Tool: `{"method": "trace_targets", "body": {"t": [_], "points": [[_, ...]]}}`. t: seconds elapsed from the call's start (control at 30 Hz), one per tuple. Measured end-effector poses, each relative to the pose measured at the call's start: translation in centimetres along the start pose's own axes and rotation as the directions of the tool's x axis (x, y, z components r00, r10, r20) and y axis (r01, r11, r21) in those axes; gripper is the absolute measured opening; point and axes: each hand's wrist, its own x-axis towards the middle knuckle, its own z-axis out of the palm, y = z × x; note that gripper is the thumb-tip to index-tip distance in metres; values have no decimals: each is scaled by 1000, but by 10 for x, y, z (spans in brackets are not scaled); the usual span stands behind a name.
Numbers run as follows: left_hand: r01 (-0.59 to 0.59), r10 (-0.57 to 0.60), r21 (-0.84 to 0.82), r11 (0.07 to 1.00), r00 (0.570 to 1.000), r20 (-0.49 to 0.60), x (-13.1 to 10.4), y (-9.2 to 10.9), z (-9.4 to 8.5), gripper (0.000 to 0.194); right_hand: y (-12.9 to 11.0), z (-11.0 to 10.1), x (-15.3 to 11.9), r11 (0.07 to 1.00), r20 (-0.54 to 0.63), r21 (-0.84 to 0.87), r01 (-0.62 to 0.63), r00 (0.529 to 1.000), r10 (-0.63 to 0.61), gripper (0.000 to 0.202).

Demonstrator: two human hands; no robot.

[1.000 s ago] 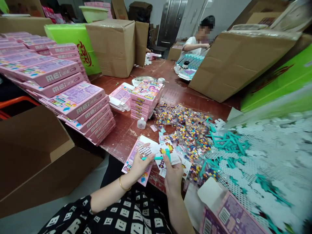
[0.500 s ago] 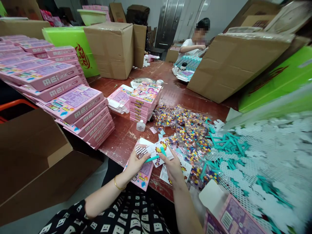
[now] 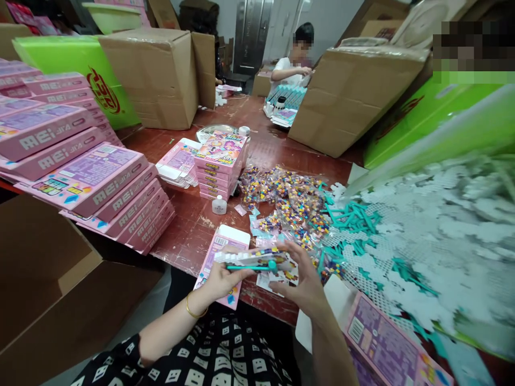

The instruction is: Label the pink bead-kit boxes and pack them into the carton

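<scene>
Card bundle (image 3: 237,258) has tipped nearly edge-on, printed face no longer readable; right hand (image 3: 308,284) has come off the teal tool (image 3: 245,267). Left hand (image 3: 219,281): fingers closed on bundle and tool together, far-side fingers mostly hidden. Right hand: fingers spread wide, thumb apart, by bundle's 3 o'clock end; can't tell if fingertips touch. From the bundle, over the table (image 3: 181,236): loose printed card at 5 o'clock, partly covered by right hand; flat pink box (image 3: 220,239) at 9, part-hidden by left hand; white bottle (image 3: 219,205) at 11; bagged beads (image 3: 293,198) at 1, film obscures counts; purple box (image 3: 382,338) at 4, cut off below.
</scene>
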Motion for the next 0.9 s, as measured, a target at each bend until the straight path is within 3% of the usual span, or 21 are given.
{"method": "trace_targets", "body": {"t": [0.07,0.13,0.2,0.3,0.4,0.5,0.6,0.67,0.77,0.9], "points": [[-168,170,-32,985,980,101,-2,8,-2,27,-8,-11,-4,993,89,62,98,991,-103,107],[-262,280,-108,959,934,222,-4,12,-4,25,-12,-13,-6,970,113,164,178,974,-197,111],[-274,310,-158,949,903,296,-6,14,-6,25,-13,-8,-6,948,105,226,222,962,-251,112],[-247,297,-186,951,895,333,-7,13,-9,24,-15,1,-6,941,156,244,234,948,-277,111],[-153,221,-206,967,904,367,-7,10,-13,26,-23,5,-8,933,214,181,312,913,-347,88],[10,89,-277,961,935,342,-2,1,-17,37,-39,7,-11,874,169,-83,479,871,-461,67],[131,9,-419,898,949,316,3,-11,-20,45,-58,16,-17,734,158,-372,569,817,-554,65],[204,-44,-515,833,951,306,5,-17,-21,45,-69,24,-21,676,179,-429,599,790,-586,64],[238,-127,-619,748,967,219,4,-21,-21,46,-81,37,-25,685,194,-422,594,798,-571,62],[221,-171,-621,752,975,140,4,-30,-22,38,-84,50,-25,777,202,-356,519,855,-478,62]]}}
